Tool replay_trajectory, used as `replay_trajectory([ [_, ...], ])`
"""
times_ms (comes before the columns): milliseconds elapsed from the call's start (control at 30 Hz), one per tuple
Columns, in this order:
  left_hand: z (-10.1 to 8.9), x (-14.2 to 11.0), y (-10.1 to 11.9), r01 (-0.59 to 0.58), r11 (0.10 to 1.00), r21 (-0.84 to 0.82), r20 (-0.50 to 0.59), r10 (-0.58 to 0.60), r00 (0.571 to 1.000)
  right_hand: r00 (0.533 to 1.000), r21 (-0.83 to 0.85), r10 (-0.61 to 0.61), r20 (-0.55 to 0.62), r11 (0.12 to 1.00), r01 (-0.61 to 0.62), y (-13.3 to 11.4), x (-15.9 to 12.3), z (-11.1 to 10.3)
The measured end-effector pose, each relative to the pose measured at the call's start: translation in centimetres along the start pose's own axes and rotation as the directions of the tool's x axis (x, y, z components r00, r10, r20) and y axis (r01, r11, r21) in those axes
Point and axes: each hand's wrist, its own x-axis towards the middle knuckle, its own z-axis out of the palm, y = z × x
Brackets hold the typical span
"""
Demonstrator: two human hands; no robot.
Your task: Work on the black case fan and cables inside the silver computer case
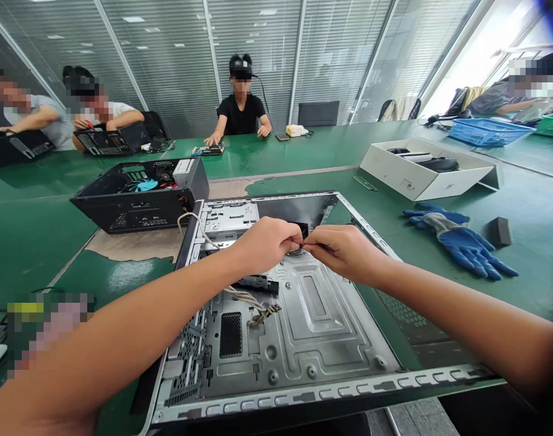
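An open metal computer case (315,297) lies on its side in front of me, its inner floor bare over a wide area. Above its far part, my left hand (269,242) and my right hand (346,251) meet fingertip to fingertip, both closed in a pinch. A small dark part (304,230) shows between and behind the fingers; most of it is hidden, so its kind is unclear. Left of the hands, a grey cable bundle (260,312) hangs loose inside the case, beside a black bracket-like piece (258,283).
Another black computer case (144,203) with a blue fan stands at the far left. At right are a white box (417,172), blue work gloves (462,239), a black block (500,232) and a blue basket (489,132). Several people sit around the green table (276,160).
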Motion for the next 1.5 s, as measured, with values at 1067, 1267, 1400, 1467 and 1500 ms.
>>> replay_trajectory([
  [1067,-0.30,0.18,-0.03,0.054,0.998,-0.012,-0.038,-0.054,0.998,0.998,-0.020,0.048,-0.029,0.999,-0.049,-0.28,-0.07,-0.24],
  [1267,-0.13,0.23,-0.34,-0.016,1.000,0.020,-0.066,0.017,0.998,0.997,0.006,0.073,-0.005,0.997,-0.073,-0.45,0.05,-0.34],
  [1400,-0.02,0.19,-0.55,-0.054,0.998,0.025,-0.061,0.055,0.997,0.998,0.026,0.057,0.028,0.998,-0.057,-0.24,0.09,-0.16],
  [1467,-0.03,0.18,-0.54,-0.053,0.998,0.020,-0.061,0.054,0.997,0.998,0.021,0.057,0.031,0.998,-0.058,-0.13,0.10,-0.08],
  [1500,-0.05,0.18,-0.50,-0.046,0.999,0.019,-0.064,0.048,0.997,0.998,0.017,0.061,0.031,0.998,-0.062,-0.09,0.11,-0.07],
])
